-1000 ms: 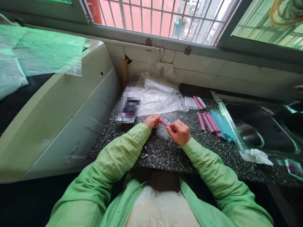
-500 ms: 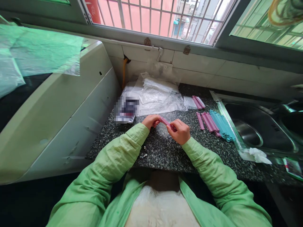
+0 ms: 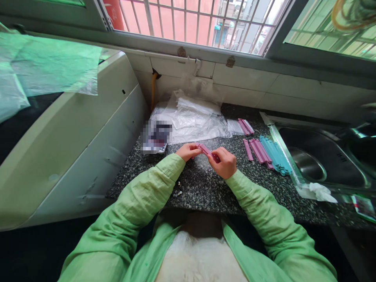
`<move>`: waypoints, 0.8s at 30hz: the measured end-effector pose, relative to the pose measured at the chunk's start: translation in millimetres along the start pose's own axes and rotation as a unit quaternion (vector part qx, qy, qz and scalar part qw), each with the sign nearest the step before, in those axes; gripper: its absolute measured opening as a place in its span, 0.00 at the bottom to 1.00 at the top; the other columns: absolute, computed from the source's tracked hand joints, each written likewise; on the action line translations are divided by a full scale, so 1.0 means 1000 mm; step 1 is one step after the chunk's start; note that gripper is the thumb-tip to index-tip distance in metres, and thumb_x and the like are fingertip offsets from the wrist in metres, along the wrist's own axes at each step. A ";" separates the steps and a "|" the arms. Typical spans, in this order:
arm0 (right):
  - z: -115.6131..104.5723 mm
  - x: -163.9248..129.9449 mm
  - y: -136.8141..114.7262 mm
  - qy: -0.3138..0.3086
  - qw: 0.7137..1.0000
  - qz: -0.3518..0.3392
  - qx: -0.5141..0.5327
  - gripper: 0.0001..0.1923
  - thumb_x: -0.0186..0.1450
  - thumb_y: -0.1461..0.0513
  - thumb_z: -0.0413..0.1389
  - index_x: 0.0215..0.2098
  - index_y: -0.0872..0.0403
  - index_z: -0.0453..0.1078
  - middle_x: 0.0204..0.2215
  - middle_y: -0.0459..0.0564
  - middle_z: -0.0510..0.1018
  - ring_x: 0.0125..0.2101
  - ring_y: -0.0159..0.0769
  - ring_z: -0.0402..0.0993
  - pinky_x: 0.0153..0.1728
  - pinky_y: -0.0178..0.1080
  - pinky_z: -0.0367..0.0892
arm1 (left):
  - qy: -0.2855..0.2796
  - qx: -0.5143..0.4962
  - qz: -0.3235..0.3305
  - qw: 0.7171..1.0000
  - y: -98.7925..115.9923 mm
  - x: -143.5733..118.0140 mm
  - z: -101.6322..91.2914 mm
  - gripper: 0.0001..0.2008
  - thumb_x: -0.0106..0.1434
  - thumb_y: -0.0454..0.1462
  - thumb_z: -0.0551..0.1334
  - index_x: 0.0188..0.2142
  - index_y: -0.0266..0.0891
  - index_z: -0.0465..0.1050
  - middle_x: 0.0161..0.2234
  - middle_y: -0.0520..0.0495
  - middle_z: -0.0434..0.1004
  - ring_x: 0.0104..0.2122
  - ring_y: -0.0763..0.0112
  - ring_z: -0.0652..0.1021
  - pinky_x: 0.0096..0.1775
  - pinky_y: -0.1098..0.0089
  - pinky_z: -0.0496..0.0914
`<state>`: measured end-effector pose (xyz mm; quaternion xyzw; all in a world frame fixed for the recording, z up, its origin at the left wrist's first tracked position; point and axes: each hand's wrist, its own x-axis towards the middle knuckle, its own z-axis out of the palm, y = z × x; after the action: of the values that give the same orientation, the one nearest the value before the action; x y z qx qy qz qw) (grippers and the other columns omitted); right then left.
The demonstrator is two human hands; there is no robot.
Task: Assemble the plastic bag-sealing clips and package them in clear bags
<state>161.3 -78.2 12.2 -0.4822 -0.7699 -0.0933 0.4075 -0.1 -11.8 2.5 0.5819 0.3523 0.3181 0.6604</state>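
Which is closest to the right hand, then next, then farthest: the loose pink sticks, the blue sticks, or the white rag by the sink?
1. Loose pink sticks, just right of the right hand.
2. Blue sticks, beyond them.
3. White rag, at the sink's near edge.

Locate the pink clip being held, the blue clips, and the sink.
pink clip (image 3: 206, 150), head view, its bare middle between the hands
blue clips (image 3: 274, 155), head view, mid-pile
sink (image 3: 326, 154), head view, basin wall

head camera looks down, close.
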 end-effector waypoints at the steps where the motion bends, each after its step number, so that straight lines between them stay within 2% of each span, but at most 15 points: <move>1: 0.000 0.000 0.000 -0.001 1.000 0.002 0.002 0.09 0.61 0.60 0.52 0.24 0.53 0.63 0.18 0.43 0.66 0.18 0.26 0.58 0.21 0.31 0.56 | 0.002 0.002 -0.001 1.000 -0.001 0.000 0.000 0.17 0.43 0.45 0.65 0.26 0.32 0.72 0.13 0.58 0.56 0.15 0.82 0.58 0.19 0.75 0.51; 15: -0.002 0.001 -0.002 0.008 1.000 -0.002 0.019 0.08 0.60 0.60 0.53 0.25 0.53 0.64 0.19 0.43 0.67 0.18 0.25 0.59 0.21 0.31 0.58 | 0.037 -0.008 -0.009 0.999 -0.005 0.002 0.000 0.17 0.42 0.46 0.66 0.21 0.33 0.69 0.11 0.59 0.56 0.13 0.83 0.57 0.18 0.75 0.51; 24: -0.004 0.001 -0.001 0.020 0.999 -0.003 0.028 0.06 0.60 0.60 0.53 0.27 0.53 0.66 0.20 0.44 0.70 0.20 0.27 0.62 0.23 0.32 0.59 | 0.065 -0.034 -0.019 0.997 -0.001 0.001 0.002 0.19 0.36 0.48 0.67 0.17 0.35 0.66 0.09 0.59 0.55 0.12 0.83 0.57 0.18 0.75 0.49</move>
<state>162.7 -80.5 16.0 -0.4659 -0.7655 -0.0827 0.4360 2.3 -12.0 1.4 0.5307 0.3942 0.3541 0.6615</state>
